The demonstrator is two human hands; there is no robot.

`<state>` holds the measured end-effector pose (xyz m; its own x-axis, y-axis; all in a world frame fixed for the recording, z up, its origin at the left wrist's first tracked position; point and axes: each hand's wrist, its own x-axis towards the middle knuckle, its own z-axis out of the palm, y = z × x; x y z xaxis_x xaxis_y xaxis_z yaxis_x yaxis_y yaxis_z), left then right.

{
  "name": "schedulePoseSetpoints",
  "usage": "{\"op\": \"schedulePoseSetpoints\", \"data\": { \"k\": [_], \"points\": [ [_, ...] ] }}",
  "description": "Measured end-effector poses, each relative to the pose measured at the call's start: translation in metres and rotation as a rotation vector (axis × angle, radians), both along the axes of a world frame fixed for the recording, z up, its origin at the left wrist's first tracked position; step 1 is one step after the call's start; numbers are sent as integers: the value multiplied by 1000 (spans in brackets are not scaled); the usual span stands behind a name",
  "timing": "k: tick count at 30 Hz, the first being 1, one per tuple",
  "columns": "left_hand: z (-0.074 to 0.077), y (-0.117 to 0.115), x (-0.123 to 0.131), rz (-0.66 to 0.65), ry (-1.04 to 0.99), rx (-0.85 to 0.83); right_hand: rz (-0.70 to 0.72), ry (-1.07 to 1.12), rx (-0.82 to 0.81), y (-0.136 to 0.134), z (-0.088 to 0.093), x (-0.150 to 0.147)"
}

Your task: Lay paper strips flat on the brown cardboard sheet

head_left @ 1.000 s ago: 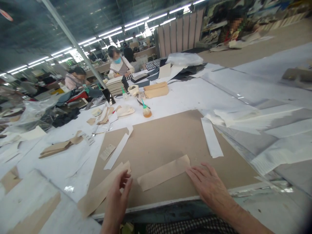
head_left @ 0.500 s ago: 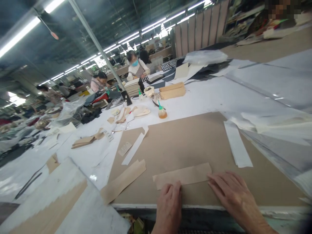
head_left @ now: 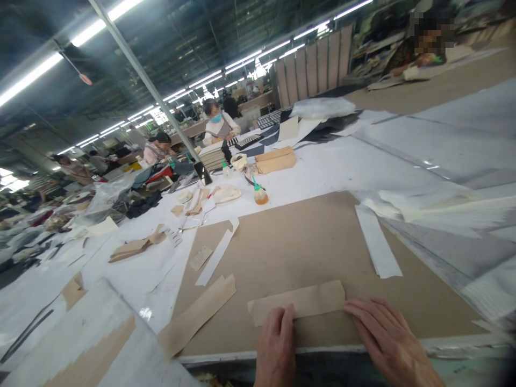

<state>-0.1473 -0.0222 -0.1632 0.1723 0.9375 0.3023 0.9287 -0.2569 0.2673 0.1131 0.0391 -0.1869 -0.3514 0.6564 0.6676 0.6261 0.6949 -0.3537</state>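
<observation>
A tan strip of thin sheet material (head_left: 310,302) lies flat near the front edge of a brown board (head_left: 290,242). At its lower edge, left of the middle, my left hand (head_left: 277,341) has its fingers curled and pressed together on the strip. The fingers of my right hand (head_left: 385,333) are stretched out, their tips touching the strip's right end. A second tan strip (head_left: 199,317) lies at an angle to the left, partly past the board's edge. White strips rest on the board, one at the left (head_left: 216,257) and one at the right (head_left: 379,247).
Behind the board stands a small bottle with a green nozzle (head_left: 260,194). Folded tan pieces (head_left: 276,160) lie farther back. A slanted metal pole (head_left: 149,80) rises from the table. Clear sheeting (head_left: 451,215) lies at right. Several people work in the background.
The view has shifted, so the table's things appear slightly left and the near ones lower. Both hands stay at the strip, with little change in their hold.
</observation>
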Motion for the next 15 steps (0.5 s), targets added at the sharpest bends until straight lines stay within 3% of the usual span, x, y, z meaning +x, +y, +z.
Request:
{"op": "schedulePoseSetpoints", "data": {
  "k": [9,15],
  "points": [
    [0,-2,1,104,-134,-97,61,39,-150,-18,15,-6],
    [0,-4,1,126,-153,-40,57,123,-236,-23,17,0]
  ]
}}
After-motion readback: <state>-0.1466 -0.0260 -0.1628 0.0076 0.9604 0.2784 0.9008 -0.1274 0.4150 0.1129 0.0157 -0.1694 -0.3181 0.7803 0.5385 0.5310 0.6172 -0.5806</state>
